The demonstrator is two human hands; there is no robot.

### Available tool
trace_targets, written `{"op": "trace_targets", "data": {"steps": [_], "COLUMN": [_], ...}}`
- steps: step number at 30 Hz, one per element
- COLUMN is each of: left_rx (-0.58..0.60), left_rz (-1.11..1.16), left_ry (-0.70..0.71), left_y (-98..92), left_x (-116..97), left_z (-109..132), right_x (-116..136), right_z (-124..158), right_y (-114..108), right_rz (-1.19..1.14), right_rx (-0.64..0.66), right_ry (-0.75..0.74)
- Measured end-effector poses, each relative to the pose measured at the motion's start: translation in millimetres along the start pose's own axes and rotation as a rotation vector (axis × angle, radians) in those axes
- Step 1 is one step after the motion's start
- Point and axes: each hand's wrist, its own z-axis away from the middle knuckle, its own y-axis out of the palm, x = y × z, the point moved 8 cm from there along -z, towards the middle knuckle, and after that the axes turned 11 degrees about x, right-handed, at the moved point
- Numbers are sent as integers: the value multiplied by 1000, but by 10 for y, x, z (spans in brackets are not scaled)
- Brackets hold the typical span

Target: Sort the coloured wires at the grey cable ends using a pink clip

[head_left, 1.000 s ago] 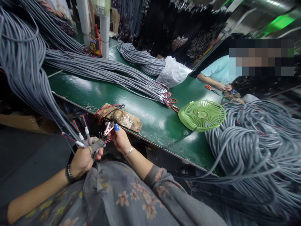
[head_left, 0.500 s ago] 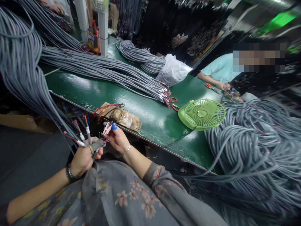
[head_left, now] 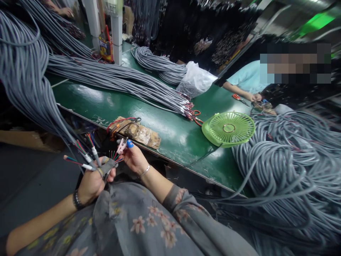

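In my left hand [head_left: 93,181] are several grey cables [head_left: 92,165], their white-banded ends and bare coloured wires sticking up to the left. The thumb and fingers of that hand wear grey coverings. One cable's fan of thin coloured wires [head_left: 114,156] points toward my right hand [head_left: 135,160]. That hand, with a blue cover on the thumb, is closed around a small pink clip [head_left: 122,145] at the bench edge. Whether a wire sits in the clip is hidden. Just beyond lies a worn wooden block [head_left: 144,133] with red and black leads.
Bundled grey cables [head_left: 119,78] lie along the green bench [head_left: 170,131]. A green fan [head_left: 228,128] stands at the right, beside a large heap of cable [head_left: 287,160]. Behind are a plastic bag [head_left: 195,80], orange-handled scissors [head_left: 237,97] and a co-worker's hands [head_left: 254,97].
My left hand has shifted slightly, and the cable ends in it have swung left and down. The wire fan has spread more upright. My right hand stays nearly still at the clip.
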Motion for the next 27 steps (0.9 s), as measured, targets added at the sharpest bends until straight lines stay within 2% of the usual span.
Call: {"op": "trace_targets", "data": {"steps": [8, 14, 18, 27], "left_rx": [-33, -47, -58, -56], "left_rz": [16, 17, 23, 18], "left_ry": [6, -24, -41, -49], "left_y": [17, 20, 34, 13], "left_x": [34, 65, 58, 88], "left_z": [-54, -69, -71, -90], "right_x": [19, -46, -71, -61], "right_z": [-12, -74, -91, -88], "right_y": [13, 33, 17, 1], "right_rz": [45, -46, -115, -104], "right_rx": [8, 2, -49, -90], "right_ry": [-8, 65, 86, 27]}}
